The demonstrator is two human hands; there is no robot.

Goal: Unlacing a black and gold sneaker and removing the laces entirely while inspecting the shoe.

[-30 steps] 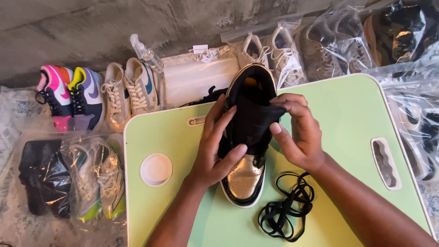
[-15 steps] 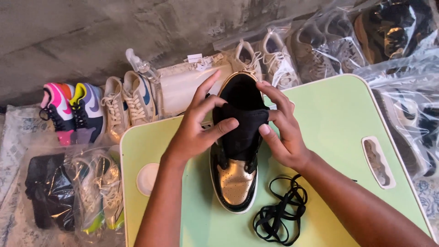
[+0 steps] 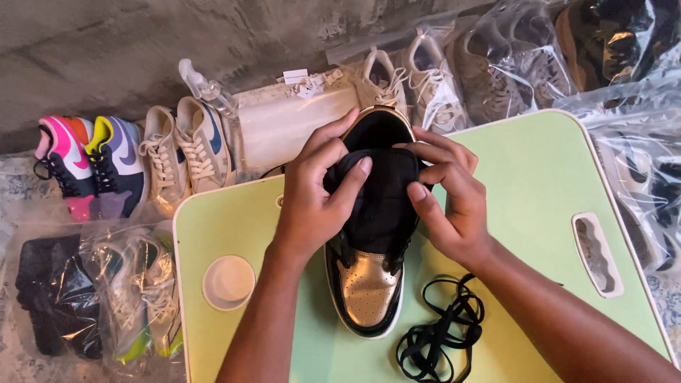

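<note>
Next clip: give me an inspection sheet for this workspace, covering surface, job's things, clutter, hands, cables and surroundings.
Surface: pale green lap table with a round cup recess and a side handle slot.
Job's things: black high-top sneaker with a gold toe lying on the table, toe toward the person, unlaced; loose black shoelace in a heap beside the toe.
Clutter: nothing seen on the table besides these.
Hands: left hand and right hand both grip the sneaker's black tongue.
Cables: nothing seen.
Surroundings: pink and purple sneakers, cream lace-up sneakers, clear plastic bags of shoes on the floor; grey concrete wall behind.
</note>
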